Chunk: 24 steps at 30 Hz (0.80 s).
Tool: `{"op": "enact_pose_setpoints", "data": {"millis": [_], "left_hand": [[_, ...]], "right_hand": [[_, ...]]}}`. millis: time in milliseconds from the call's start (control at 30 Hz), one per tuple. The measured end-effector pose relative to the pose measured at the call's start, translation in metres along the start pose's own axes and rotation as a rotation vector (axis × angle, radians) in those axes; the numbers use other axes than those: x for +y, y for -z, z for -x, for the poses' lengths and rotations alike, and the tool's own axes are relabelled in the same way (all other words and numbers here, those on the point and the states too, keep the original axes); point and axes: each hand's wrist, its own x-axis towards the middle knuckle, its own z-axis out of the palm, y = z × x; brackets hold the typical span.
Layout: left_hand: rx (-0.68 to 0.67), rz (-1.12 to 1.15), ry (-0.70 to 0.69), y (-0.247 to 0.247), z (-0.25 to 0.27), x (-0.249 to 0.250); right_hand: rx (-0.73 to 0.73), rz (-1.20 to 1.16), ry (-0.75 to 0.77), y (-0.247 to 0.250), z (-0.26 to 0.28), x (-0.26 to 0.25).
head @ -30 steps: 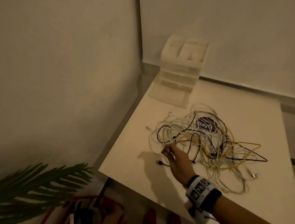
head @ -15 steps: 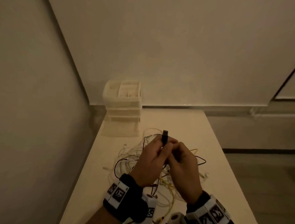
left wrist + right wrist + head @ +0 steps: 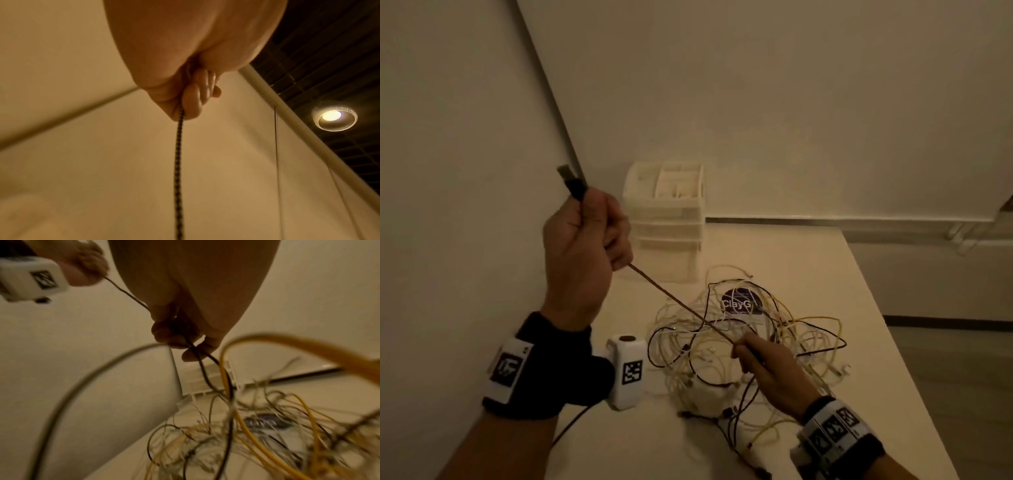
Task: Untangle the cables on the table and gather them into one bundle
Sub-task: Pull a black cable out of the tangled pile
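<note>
Braided dark cable [image 3: 681, 305] is stretched taut between my hands, right hand [image 3: 770, 370] pinching it low over the tangle [image 3: 739, 342] so, I reckon, it slides out without dragging its neighbours, while my left hand [image 3: 582, 246] has its fingers curled round the plug end, USB plug [image 3: 570, 180] poking up clear of the mess. Beyond them the white, yellow and black cables sprawl knotted on the table [image 3: 842, 281], covering a purple sticker [image 3: 739, 301]. Farthest back, a pale drawer organiser [image 3: 667, 219] stands in the corner.

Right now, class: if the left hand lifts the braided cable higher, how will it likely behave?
Probably limp: the braided cable runs straight only where the left hand and right hand stretch it. It likely drags the tangled pile, since its far end vanishes there. The braid should grip well.
</note>
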Motion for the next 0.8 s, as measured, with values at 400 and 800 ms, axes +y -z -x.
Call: {"op": "enact_pose_setpoints", "data": {"millis": [400,800], "left_hand": [[-0.505,-0.683,0.081,-0.046,0.064,-0.086],[-0.029,-0.525,-0.162,-0.055,-0.001,-0.048]], "right_hand": [[0.117,-0.112,0.134,0.043,-0.038,-0.055],[0.155,-0.202,0.036,0.044,-0.029,-0.022]]}}
